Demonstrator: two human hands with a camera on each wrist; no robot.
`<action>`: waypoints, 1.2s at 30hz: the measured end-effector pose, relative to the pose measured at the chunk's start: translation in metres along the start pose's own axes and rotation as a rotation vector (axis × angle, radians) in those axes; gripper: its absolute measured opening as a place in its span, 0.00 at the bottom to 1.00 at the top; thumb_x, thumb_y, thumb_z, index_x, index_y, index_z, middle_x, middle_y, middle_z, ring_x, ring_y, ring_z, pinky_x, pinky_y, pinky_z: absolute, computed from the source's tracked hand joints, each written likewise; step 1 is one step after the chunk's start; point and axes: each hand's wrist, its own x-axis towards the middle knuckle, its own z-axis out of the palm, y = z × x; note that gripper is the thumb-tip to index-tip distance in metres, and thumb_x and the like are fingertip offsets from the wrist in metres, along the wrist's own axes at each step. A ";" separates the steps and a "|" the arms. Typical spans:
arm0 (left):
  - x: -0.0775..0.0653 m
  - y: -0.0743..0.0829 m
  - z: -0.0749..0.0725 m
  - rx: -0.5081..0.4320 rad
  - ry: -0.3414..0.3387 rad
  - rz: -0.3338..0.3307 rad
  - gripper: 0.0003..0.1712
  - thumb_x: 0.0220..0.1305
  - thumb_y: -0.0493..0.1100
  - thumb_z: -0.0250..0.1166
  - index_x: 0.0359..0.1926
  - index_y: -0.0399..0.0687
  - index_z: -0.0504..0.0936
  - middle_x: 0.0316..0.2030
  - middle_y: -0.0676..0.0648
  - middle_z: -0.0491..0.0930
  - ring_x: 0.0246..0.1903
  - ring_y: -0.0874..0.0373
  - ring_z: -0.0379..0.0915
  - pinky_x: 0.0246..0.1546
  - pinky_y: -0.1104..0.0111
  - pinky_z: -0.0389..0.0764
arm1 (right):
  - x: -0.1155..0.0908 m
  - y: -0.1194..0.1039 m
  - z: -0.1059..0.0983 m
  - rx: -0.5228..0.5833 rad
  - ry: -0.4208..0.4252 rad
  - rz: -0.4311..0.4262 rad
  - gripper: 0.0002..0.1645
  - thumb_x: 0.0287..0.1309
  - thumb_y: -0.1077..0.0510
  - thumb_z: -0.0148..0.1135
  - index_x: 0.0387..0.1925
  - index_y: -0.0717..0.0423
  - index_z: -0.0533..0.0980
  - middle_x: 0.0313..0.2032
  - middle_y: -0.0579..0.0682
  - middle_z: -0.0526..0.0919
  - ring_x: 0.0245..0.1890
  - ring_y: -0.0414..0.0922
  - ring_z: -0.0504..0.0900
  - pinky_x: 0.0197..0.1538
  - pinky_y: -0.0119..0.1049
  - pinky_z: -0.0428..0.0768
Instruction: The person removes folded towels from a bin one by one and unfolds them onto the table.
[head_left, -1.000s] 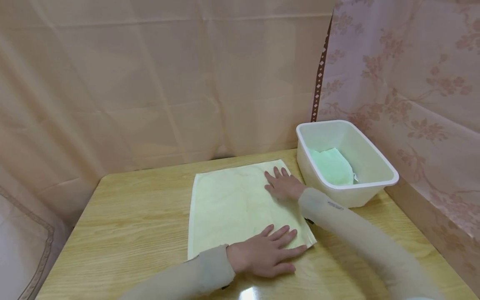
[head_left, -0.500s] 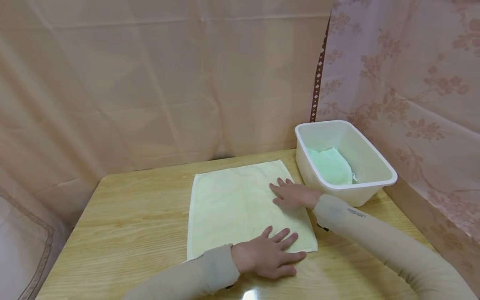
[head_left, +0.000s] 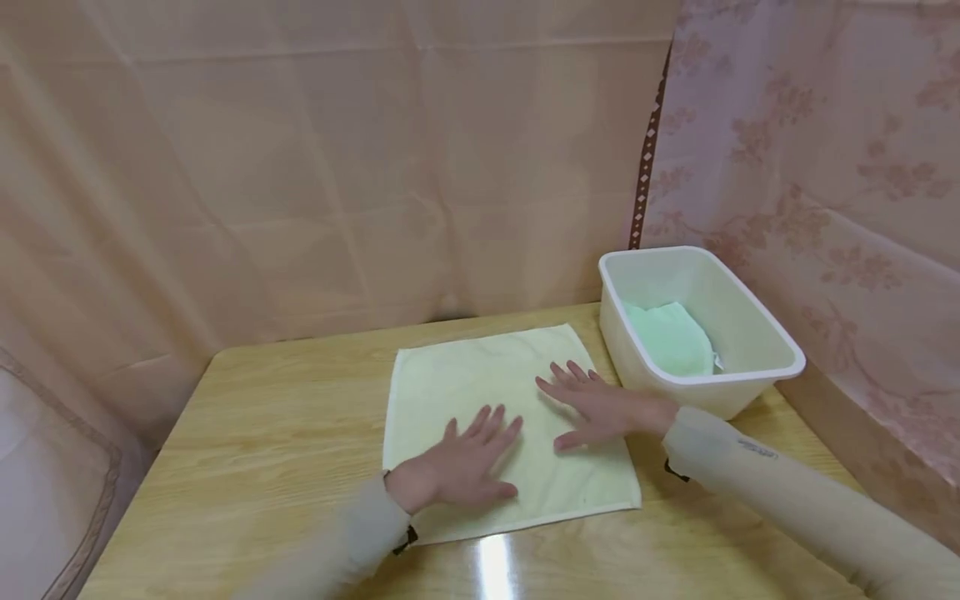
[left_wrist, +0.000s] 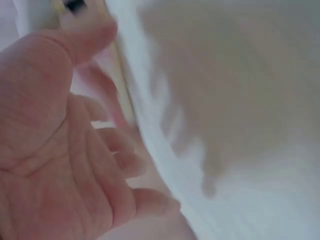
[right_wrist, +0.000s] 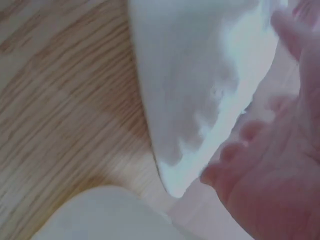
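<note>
A pale yellow towel (head_left: pixel 465 375) lies spread out flat on the wooden table, its edges fairly straight. Over its lower left part is my left hand (head_left: pixel 461 467), fingers spread and nearly straight. My right hand (head_left: pixel 603 410) hovers over the towel's right side with fingers extended. Both wrist views show the palms raised off the cloth: the left palm (left_wrist: pixel 55 150) casts a hand-shaped shadow on it, and the right palm (right_wrist: pixel 270 165) does likewise. Neither hand holds anything.
A white plastic basin (head_left: pixel 750 379) stands at the table's back right, close to the towel's right edge. Inside it lies a folded mint-green towel (head_left: pixel 672 337). Curtains (head_left: pixel 337 167) hang behind and at the right. The wooden table (head_left: pixel 277 417) extends to the left.
My left hand has lifted from the towel's front right corner and moved left and away from me. The right hand has slid a little right and nearer. The towel's front right corner lies flatter.
</note>
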 end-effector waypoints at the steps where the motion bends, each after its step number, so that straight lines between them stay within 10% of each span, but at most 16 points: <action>1: -0.003 -0.012 -0.001 -0.021 0.017 -0.037 0.56 0.67 0.70 0.59 0.82 0.56 0.40 0.79 0.36 0.36 0.78 0.38 0.31 0.66 0.30 0.47 | -0.002 0.000 0.000 -0.002 -0.015 -0.020 0.64 0.57 0.29 0.67 0.81 0.55 0.48 0.78 0.70 0.39 0.76 0.72 0.35 0.70 0.72 0.43; 8: -0.017 -0.069 -0.011 -0.149 0.021 -0.170 0.69 0.49 0.72 0.74 0.82 0.53 0.48 0.79 0.32 0.35 0.77 0.35 0.29 0.67 0.30 0.46 | -0.003 0.004 -0.003 0.039 -0.153 -0.034 0.72 0.47 0.27 0.74 0.81 0.52 0.48 0.78 0.69 0.36 0.76 0.70 0.32 0.70 0.72 0.44; 18: -0.021 -0.093 -0.014 -0.118 -0.048 -0.199 0.73 0.46 0.76 0.73 0.80 0.42 0.50 0.78 0.30 0.38 0.77 0.32 0.31 0.69 0.33 0.47 | 0.010 -0.011 -0.005 -0.029 -0.242 0.002 0.71 0.48 0.25 0.71 0.82 0.49 0.47 0.78 0.67 0.33 0.76 0.70 0.31 0.71 0.70 0.44; 36: -0.072 -0.162 -0.028 -0.235 -0.042 -0.236 0.74 0.41 0.67 0.82 0.79 0.39 0.53 0.77 0.27 0.39 0.75 0.27 0.31 0.66 0.30 0.48 | 0.070 -0.069 0.014 -0.084 -0.224 0.029 0.70 0.47 0.22 0.69 0.82 0.38 0.45 0.80 0.61 0.33 0.78 0.64 0.31 0.72 0.68 0.43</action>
